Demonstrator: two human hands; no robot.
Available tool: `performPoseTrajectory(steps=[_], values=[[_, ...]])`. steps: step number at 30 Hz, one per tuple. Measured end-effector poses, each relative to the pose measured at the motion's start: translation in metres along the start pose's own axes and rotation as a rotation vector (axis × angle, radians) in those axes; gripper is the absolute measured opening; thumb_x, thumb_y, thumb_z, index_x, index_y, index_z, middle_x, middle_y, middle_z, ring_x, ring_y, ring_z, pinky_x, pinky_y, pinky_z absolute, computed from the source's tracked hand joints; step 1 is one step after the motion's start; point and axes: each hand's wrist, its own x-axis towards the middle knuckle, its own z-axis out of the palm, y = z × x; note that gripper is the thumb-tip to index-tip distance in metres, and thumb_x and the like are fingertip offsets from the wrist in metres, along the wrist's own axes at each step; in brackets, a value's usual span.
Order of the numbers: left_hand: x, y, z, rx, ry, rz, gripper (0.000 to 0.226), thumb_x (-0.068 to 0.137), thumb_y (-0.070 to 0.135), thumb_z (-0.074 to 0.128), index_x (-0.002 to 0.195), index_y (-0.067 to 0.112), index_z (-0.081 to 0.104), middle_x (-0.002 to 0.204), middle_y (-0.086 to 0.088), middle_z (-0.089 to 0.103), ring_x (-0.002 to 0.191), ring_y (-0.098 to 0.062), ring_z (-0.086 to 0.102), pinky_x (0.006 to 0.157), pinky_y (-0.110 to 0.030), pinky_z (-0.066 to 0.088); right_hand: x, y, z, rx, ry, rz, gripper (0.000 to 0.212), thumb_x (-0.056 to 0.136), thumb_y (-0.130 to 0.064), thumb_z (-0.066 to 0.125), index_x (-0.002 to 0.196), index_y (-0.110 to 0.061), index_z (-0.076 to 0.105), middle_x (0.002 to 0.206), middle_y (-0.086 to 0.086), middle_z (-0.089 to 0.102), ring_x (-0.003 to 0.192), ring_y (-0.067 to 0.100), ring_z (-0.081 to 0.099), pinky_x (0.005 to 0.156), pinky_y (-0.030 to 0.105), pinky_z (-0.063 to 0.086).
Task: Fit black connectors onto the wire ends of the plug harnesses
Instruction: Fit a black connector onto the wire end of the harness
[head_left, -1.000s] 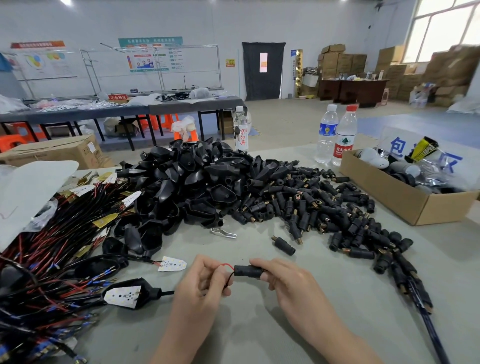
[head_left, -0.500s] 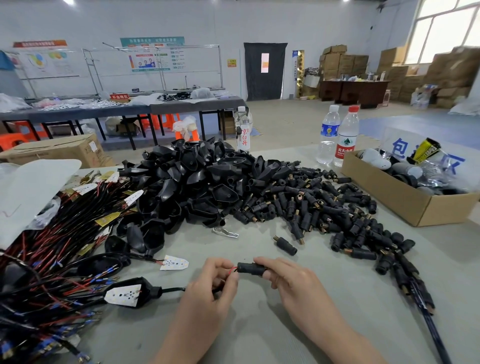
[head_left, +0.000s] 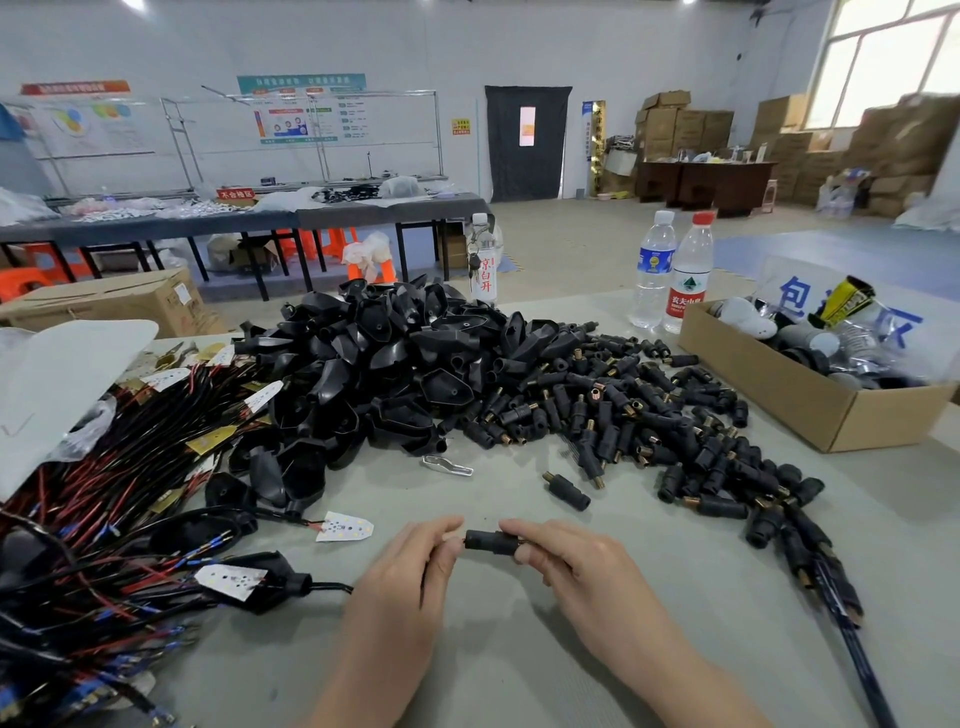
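Head: left hand (head_left: 397, 592), right hand (head_left: 582, 569) pinch one connector (head_left: 491, 542).

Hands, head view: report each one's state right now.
Left hand: closed, pinching the harness wire beside the black connector.
Right hand: closed, gripping that black connector.

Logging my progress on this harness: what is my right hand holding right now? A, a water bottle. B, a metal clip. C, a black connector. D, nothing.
C: the right hand pinches the black connector between thumb and fingers, while the left hand holds the harness wire at its other end.
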Motion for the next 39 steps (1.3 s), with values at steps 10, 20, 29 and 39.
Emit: performPoseTrajectory(steps=[10,20,29,39], values=[[-0.004,0.009,-0.002,0.26,-0.067,0.234,0.026,0.091,0.049,0.045,0.107,0.039,0.062,0.084,0.015,0.059,0.065,-0.004,0.063,0.048,-0.026,0.052,0.002,0.0,-0.001,0.005,-0.019,-0.008,0.025,0.094,-0.032,0.055,0.112,-0.034,0.072,0.081,-0.038,0.059,0.088,-0.012,0.056,0.08,0.004,0.039],[0.004,-0.006,0.002,0.524,0.164,0.439,0.059,0.106,0.045,0.022,0.085,0.024,0.074,0.071,0.013,0.061,0.053,-0.012,0.048,0.06,-0.028,0.037,0.004,0.006,-0.008,-0.226,0.055,-0.023,0.021,0.097,-0.04,0.049,0.093,-0.035,0.069,0.076,-0.022,0.06,0.076,0.005,0.056,0.073,0.021,0.046],[0.001,-0.004,0.003,0.489,0.119,0.403,0.053,0.102,0.048,0.028,0.077,0.026,0.07,0.055,0.016,0.057,0.048,-0.009,0.046,0.059,-0.026,0.036,0.003,0.005,-0.007,-0.234,-0.087,-0.01,0.012,0.1,-0.036,0.054,0.101,-0.034,0.065,0.089,-0.024,0.06,0.09,0.005,0.05,0.08,0.017,0.036],[0.003,-0.011,-0.004,0.296,0.009,0.31,0.019,0.089,0.041,0.051,0.088,0.028,0.064,0.069,0.029,0.048,0.07,0.002,0.039,0.073,-0.022,0.037,0.003,0.017,-0.017,-0.271,-0.017,0.109,0.014,0.1,-0.032,0.054,0.095,-0.039,0.064,0.07,-0.026,0.056,0.077,-0.003,0.052,0.079,0.019,0.036]])
